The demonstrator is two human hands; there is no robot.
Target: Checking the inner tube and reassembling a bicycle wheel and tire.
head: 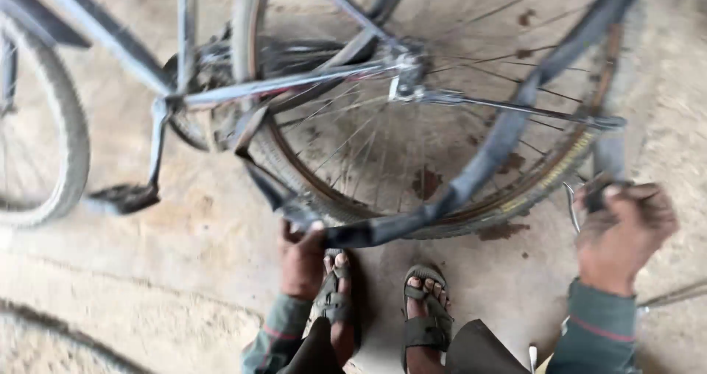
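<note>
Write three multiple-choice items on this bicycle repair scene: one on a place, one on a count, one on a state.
1. Where is the left hand?
A. On the pedal
B. On the black inner tube below the rear wheel
C. On the floor

2. How many sandalled feet show?
A. One
B. Two
C. Three

3. How does the inner tube sit?
A. Pulled out of the tyre, hanging loose
B. Fully inside the tyre
C. Coiled on the floor

Answers:
1 B: the fingers grip the tube under the rear wheel, far from the pedal.
2 B: one sandal beside another sandal.
3 A: the tube loops outside the rim, running up towards the right hand, which grips its other end beside a metal lever.
</note>
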